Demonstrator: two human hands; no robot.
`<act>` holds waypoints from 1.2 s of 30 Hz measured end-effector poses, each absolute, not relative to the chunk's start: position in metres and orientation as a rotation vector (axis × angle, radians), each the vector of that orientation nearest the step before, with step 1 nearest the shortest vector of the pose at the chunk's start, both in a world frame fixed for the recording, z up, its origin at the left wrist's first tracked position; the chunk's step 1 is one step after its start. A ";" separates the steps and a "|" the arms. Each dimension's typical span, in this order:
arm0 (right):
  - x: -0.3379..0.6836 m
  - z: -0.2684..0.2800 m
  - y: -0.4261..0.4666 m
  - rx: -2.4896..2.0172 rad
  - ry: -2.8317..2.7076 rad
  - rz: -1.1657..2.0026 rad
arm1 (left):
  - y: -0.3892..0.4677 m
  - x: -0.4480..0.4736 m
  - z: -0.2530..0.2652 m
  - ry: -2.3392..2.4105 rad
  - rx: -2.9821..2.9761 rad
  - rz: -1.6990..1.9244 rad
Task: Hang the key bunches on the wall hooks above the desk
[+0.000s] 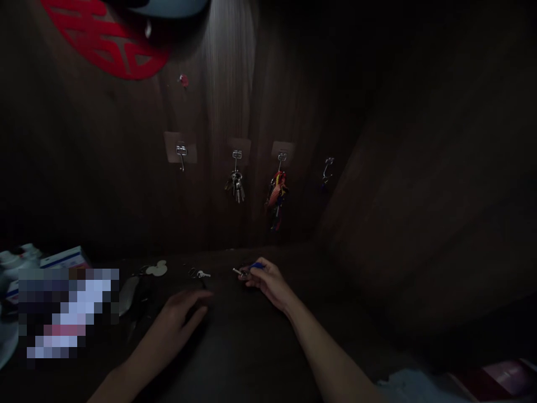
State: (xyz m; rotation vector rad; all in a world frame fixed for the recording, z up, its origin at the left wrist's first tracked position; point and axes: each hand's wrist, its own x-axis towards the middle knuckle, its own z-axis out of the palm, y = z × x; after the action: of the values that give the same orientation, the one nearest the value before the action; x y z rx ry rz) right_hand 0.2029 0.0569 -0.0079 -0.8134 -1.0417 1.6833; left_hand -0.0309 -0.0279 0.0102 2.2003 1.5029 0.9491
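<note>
My right hand point(267, 281) is closed on a bunch of keys point(242, 273) with a blue part, just above the dark wooden surface. To its left, my left hand point(184, 310) reaches over the surface with its thumb and fingers apart and nothing between them. Just beyond the left fingertips lies a small key on a ring point(203, 274). Farther left is a pale, rounded key tag point(157, 269).
Metal hooks on the back panel carry a key bunch point(237, 187) and a colourful strap bundle point(277, 196). The left hook point(181, 154) holds nothing. Boxes point(67, 258) and bottles crowd the left side. A dark side wall point(440, 196) stands at right.
</note>
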 end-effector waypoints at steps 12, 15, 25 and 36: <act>0.193 -0.007 0.048 -0.766 -1.161 1.782 | 0.006 0.014 0.008 1.404 1.832 1.145; 0.193 -0.010 0.049 -0.831 -1.233 1.721 | 0.010 0.012 0.014 1.451 1.724 1.222; 0.188 -0.001 0.045 -0.954 -1.562 1.171 | 0.014 0.025 0.011 1.398 1.371 1.357; 0.162 -0.013 0.033 -1.025 -1.629 1.036 | 0.015 0.027 -0.001 1.416 1.415 1.431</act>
State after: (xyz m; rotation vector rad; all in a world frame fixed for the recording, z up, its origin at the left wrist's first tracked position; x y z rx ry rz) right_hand 0.1616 0.0327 -0.0134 -1.0253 -1.6285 1.0357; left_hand 0.0267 0.0152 -0.0007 1.4151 1.4164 1.4310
